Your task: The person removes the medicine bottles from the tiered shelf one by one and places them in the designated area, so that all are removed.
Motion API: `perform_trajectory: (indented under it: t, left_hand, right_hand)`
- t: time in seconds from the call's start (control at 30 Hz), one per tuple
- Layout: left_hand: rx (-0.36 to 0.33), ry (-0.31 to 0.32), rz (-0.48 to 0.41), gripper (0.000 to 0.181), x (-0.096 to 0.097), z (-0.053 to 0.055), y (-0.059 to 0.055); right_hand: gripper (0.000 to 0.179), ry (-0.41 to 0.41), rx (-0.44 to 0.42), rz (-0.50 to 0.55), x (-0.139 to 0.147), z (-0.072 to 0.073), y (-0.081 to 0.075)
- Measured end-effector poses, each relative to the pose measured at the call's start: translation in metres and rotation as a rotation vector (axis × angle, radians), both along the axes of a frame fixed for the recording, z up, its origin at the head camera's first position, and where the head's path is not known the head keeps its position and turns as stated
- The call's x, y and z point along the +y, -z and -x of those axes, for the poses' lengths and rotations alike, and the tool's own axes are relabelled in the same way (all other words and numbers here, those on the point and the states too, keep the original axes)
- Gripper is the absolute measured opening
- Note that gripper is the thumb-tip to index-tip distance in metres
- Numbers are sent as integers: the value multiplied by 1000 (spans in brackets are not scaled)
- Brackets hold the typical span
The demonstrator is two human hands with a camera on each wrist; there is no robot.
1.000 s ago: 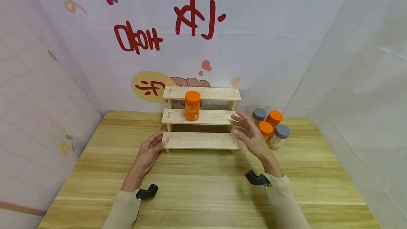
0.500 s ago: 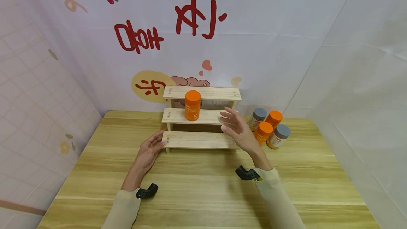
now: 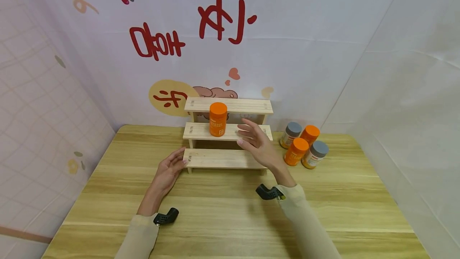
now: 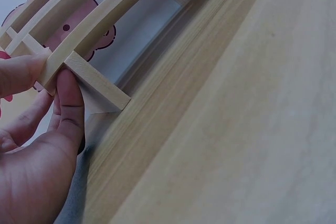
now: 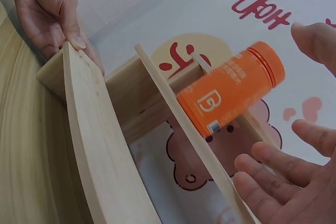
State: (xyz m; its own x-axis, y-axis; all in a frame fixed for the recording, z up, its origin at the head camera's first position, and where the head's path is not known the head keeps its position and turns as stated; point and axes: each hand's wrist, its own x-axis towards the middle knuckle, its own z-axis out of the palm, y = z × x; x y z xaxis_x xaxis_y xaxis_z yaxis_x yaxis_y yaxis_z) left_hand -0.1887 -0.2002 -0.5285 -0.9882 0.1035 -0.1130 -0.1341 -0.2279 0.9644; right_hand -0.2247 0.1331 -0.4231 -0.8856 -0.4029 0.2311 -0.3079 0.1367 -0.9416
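A three-step wooden shelf stands against the back wall. On its middle step sits an upright orange bottle with an orange lid and white print. My left hand pinches the left end of the lowest step; the left wrist view shows the thumb on top and a finger beneath the board. My right hand hovers in front of the shelf's right half, to the right of the bottle. Its fingers are spread and hold nothing. In the right wrist view the fingertips are apart from the orange bottle.
Right of the shelf, several bottles stand grouped on the wooden table: two with orange lids, including the front orange bottle, and two with grey lids, including the right grey-lidded bottle. A printed cloth wall rises behind.
My right hand has moved left, from beside the grouped bottles to across the shelf's right half, toward the bottle on the middle step. My left hand stays on the shelf end.
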Motion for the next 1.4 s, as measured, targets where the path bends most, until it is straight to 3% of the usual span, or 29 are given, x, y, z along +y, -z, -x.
perform_trajectory:
  t: [0.6, 1.4]
  left_hand:
    - [19, 2, 9, 66, 0, -1, 2]
    - [4, 5, 0, 68, 0, 0, -1]
  right_hand:
    - [67, -8, 20, 37, -36, 19, -8]
    - [67, 111, -24, -26, -70, 46, -11]
